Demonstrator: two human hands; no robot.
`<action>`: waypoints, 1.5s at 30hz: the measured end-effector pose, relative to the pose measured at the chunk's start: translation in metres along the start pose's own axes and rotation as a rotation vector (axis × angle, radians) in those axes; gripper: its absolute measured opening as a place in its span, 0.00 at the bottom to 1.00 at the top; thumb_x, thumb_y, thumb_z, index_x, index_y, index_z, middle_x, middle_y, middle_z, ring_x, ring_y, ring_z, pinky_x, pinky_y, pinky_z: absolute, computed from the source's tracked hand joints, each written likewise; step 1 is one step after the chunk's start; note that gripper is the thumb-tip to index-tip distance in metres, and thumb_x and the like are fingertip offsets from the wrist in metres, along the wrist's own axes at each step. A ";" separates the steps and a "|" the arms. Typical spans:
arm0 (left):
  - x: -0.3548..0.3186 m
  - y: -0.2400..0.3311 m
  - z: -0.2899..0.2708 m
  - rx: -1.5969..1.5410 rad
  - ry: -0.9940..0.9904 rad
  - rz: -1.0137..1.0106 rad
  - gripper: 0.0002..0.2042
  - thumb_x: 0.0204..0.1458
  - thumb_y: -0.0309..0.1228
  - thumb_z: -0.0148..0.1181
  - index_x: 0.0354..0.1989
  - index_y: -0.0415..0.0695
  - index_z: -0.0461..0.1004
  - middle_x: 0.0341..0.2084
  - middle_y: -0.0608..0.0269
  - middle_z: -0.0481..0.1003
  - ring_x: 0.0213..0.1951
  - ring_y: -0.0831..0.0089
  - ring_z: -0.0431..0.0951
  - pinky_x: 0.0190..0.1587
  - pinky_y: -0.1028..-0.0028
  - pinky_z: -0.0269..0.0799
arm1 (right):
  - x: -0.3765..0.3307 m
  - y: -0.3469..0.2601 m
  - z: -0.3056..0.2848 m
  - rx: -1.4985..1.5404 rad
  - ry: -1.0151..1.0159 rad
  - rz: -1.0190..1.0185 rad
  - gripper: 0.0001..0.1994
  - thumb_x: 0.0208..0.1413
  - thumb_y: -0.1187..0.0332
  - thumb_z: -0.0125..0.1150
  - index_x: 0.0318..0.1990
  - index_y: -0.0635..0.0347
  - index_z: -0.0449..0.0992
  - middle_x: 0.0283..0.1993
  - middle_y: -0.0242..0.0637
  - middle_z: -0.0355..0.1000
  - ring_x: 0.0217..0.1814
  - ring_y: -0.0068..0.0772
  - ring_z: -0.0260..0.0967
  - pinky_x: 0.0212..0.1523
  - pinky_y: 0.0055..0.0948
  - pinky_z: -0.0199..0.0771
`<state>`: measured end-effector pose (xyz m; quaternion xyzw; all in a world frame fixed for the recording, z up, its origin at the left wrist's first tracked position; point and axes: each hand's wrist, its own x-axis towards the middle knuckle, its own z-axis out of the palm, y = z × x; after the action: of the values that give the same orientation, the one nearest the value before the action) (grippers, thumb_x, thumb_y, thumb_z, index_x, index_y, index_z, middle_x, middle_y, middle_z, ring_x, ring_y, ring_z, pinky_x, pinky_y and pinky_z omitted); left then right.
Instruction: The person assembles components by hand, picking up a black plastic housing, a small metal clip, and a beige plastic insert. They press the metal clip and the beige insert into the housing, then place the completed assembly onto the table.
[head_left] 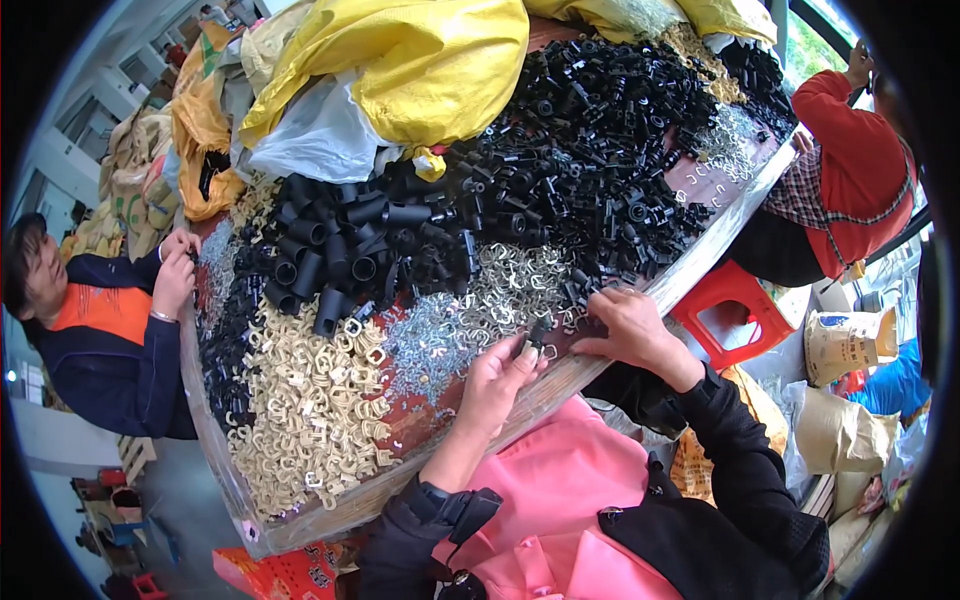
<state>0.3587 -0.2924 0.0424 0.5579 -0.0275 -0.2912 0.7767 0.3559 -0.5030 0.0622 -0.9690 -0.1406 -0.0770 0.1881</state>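
Observation:
My left hand (pixel 492 385) is closed round a small black plastic part (pixel 540 332), which sticks up past the thumb and fingertips above the table's near edge. My right hand (pixel 632 330) is just to the right, fingers bent and thumb drawn in; whatever it may pinch is too small or hidden to tell. Beyond that hand's fingers lie loose black plastic parts (pixel 577 290). Shiny metal clips (pixel 520 280) spread out ahead of both hands. Small silvery screw-like pieces (pixel 430 340) form a heap left of the clips.
Cream plastic clips (pixel 300 400), black tubes (pixel 320 245) and a large black parts pile (pixel 590 140) cover the wood-edged table (pixel 380 497). Yellow sacks (pixel 420 65) rest at its far side. Co-workers sit left (pixel 110 330) and right (pixel 860 170). A red stool (pixel 735 315) stands right.

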 end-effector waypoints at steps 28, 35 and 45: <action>-0.033 0.015 -0.026 -0.352 0.079 0.035 0.12 0.52 0.30 0.46 0.41 0.36 0.66 0.30 0.59 0.71 0.32 0.73 0.74 0.35 0.78 0.71 | 0.031 -0.009 0.018 0.176 -0.049 -0.112 0.09 0.41 0.66 0.57 0.24 0.61 0.64 0.22 0.40 0.64 0.25 0.43 0.65 0.25 0.34 0.64; -0.095 0.008 -0.070 -0.292 0.145 0.097 0.13 0.51 0.29 0.47 0.43 0.35 0.65 0.31 0.58 0.71 0.31 0.74 0.73 0.33 0.79 0.71 | 0.049 -0.046 0.000 0.172 -0.182 -0.178 0.09 0.42 0.66 0.56 0.24 0.60 0.65 0.23 0.40 0.64 0.26 0.43 0.65 0.25 0.35 0.65; -0.114 -0.008 -0.095 -0.330 0.301 0.222 0.13 0.51 0.26 0.47 0.44 0.35 0.63 0.31 0.57 0.70 0.27 0.75 0.69 0.27 0.80 0.65 | 0.135 -0.138 0.039 0.010 0.026 -0.668 0.11 0.37 0.70 0.55 0.34 0.56 0.69 0.31 0.34 0.65 0.34 0.37 0.63 0.34 0.32 0.63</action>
<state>0.2958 -0.1576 0.0320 0.4542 0.0754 -0.1180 0.8798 0.4465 -0.3322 0.1009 -0.8672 -0.4486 -0.1461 0.1592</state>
